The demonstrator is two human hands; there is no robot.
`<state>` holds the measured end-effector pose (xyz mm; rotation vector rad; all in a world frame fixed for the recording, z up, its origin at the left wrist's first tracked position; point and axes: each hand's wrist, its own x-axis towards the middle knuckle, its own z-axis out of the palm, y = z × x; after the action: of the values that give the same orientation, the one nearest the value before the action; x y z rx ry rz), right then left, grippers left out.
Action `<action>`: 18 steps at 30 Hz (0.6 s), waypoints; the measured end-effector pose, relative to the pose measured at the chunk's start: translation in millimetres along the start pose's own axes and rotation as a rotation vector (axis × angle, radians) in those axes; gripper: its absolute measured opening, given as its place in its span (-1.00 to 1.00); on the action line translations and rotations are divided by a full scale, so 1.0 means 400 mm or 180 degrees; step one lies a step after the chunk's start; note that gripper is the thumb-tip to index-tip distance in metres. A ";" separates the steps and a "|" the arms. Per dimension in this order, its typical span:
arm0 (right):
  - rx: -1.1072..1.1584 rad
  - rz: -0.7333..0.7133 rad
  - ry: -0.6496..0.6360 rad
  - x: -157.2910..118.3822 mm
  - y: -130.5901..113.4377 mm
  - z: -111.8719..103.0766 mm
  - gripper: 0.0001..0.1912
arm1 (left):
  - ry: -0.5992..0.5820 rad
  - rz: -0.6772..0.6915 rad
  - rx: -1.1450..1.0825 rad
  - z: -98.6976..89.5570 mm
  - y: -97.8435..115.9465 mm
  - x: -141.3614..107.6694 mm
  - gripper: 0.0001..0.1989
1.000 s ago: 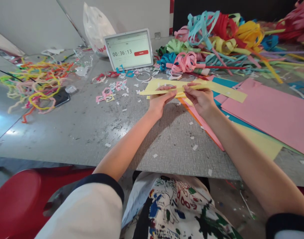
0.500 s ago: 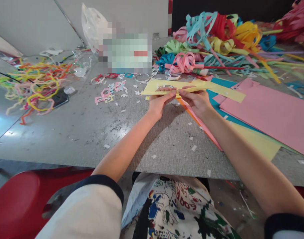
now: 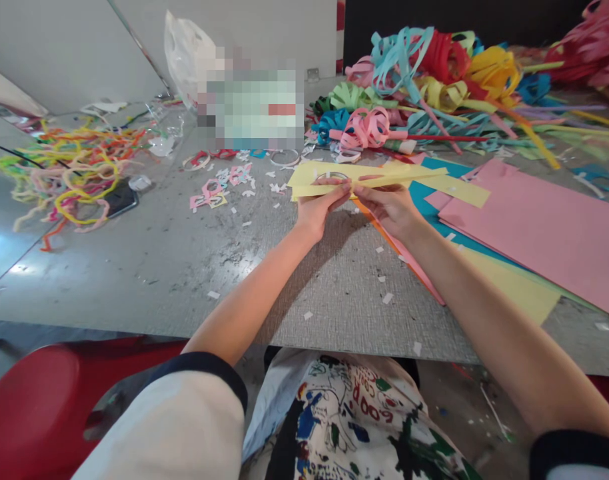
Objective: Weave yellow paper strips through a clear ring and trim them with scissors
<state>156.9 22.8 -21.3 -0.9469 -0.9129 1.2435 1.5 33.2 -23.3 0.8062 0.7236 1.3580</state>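
Both hands pinch a narrow folded yellow paper strip [image 3: 409, 177] just above the table. My left hand [image 3: 320, 203] is closed on its left part, and my right hand [image 3: 387, 203] grips it close by, thumbs almost meeting. Behind the fingers lies a wider yellow paper sheet [image 3: 464, 191]. A ring [image 3: 333, 176], perhaps a tape roll, shows behind my left fingers, partly hidden. Under my right forearm are orange and pink paper edges [image 3: 414, 267]. The fingertips beneath the strip are hidden.
Pink sheets [image 3: 544, 227] and blue paper [image 3: 434, 190] lie at the right. Curled paper flowers [image 3: 399, 80] are heaped behind. Pipe cleaners [image 3: 79, 167] tangle over a phone [image 3: 122, 201] at the left. White scraps [image 3: 277, 188] are scattered about. A red chair [image 3: 34, 400] stands front left.
The strip's left end has drawn slightly rightward, and its right end is tipped up a little more. My right hand has shifted slightly left; both hands keep their pinch.
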 end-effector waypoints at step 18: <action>0.0053 -0.0031 0.0322 0.014 0.008 -0.017 -0.67 | 0.0039 0.0073 0.0100 -0.020 0.002 0.007 -0.67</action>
<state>162.7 28.0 -26.4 -0.9823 -0.8256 1.1824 -5.4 36.8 -27.1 0.8339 0.7490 1.3761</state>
